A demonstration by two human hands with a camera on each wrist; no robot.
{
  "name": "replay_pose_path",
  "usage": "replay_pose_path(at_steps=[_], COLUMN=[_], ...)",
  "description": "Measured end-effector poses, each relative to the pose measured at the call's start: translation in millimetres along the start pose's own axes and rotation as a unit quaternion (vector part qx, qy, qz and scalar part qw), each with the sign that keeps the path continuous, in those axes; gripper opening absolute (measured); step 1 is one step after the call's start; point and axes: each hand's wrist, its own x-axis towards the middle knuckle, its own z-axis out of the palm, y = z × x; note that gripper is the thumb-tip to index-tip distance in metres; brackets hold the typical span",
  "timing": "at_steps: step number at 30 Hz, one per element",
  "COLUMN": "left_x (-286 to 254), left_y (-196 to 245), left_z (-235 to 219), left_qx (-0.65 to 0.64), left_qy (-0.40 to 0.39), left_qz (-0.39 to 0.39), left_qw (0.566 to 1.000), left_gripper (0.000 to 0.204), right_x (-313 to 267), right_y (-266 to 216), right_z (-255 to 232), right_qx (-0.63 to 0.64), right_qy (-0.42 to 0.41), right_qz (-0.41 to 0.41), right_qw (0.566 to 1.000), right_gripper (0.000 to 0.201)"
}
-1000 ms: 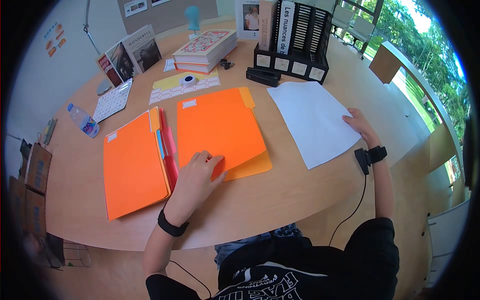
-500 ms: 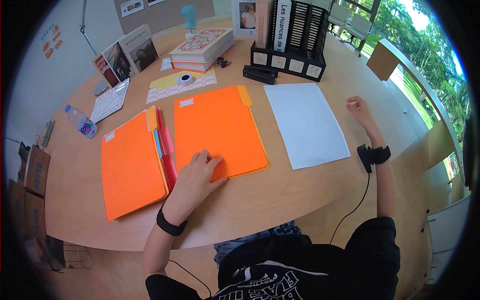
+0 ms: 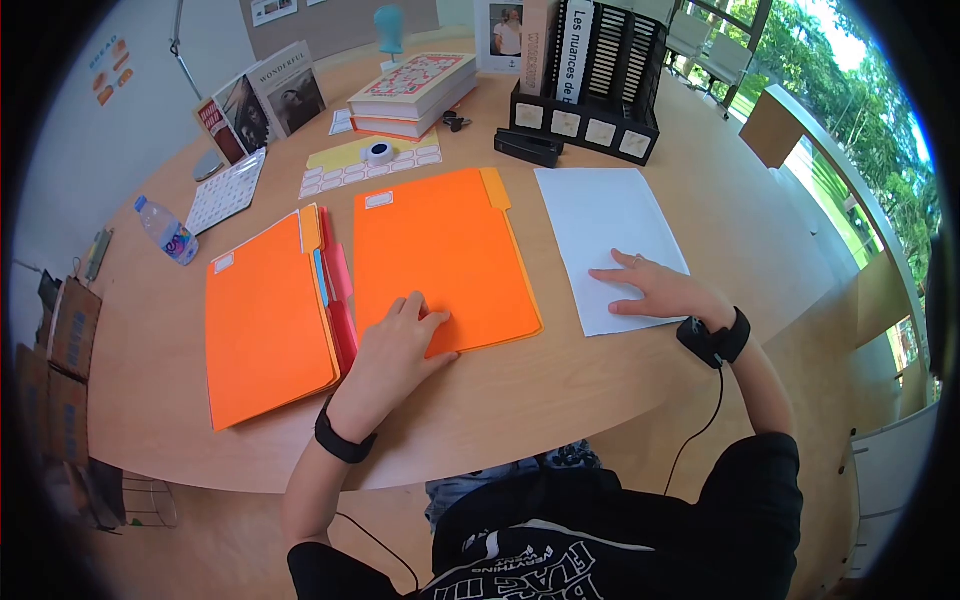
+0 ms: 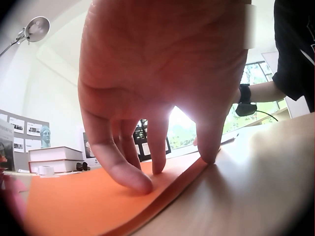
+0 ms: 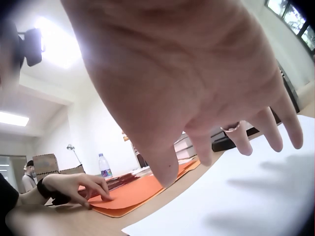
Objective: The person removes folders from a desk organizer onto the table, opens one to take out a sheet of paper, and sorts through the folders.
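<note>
An orange file folder (image 3: 440,240) with a small white label lies closed in the middle of the desk. My left hand (image 3: 392,348) rests its fingertips on the folder's lower cover, with the thumb (image 4: 209,147) at the near edge. To the right lies a blank white sheet of paper (image 3: 595,215). Over its lower half my right hand (image 3: 665,290) is spread, palm down; finger shadows fall on the paper (image 5: 261,182) in the right wrist view. Left of the middle folder is a thicker orange folder (image 3: 265,315), with pink and blue tabs along its right side.
Behind the folders are a label sheet (image 3: 370,175) with a white tape roll (image 3: 378,153), stacked books (image 3: 415,90), a black stapler (image 3: 528,148) and a black file rack (image 3: 585,125). A water bottle (image 3: 167,232) and a calendar (image 3: 228,192) stand at the left.
My right hand let go of the paper's right edge, lifted off to the right, then came back over the sheet, which now lies flat. The middle folder's raised lower corner has come down under my left hand.
</note>
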Motion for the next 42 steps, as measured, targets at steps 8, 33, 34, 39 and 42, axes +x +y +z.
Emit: replay_pose_path(at_steps=[8, 33, 34, 39, 42], left_x=[0, -68, -76, -106, -117], left_y=[-1, -23, -29, -61, -66], left_z=[3, -78, -79, -68, -67], left_qx=[-0.012, 0.092, 0.117, 0.135, 0.128], left_qy=[-0.005, -0.030, -0.066, -0.198, -0.135], left_qz=[0.008, -0.135, -0.206, -0.341, -0.280], left_qw=[1.000, 0.986, 0.969, 0.909, 0.942], left_gripper=[0.043, 0.087, 0.094, 0.102, 0.099], right_x=[-4, -6, -6, 2, 7], right_y=[1, -53, -60, -77, -79], right_z=[-7, -12, -12, -10, -8], right_qx=[0.037, 0.130, 0.146, 0.195, 0.237], right_qy=[-0.043, 0.088, 0.084, 0.061, 0.046], right_qz=[-0.028, -0.054, -0.061, -0.074, -0.079], right_qw=[0.998, 0.986, 0.984, 0.976, 0.967], right_gripper=[0.041, 0.028, 0.028, 0.026, 0.027])
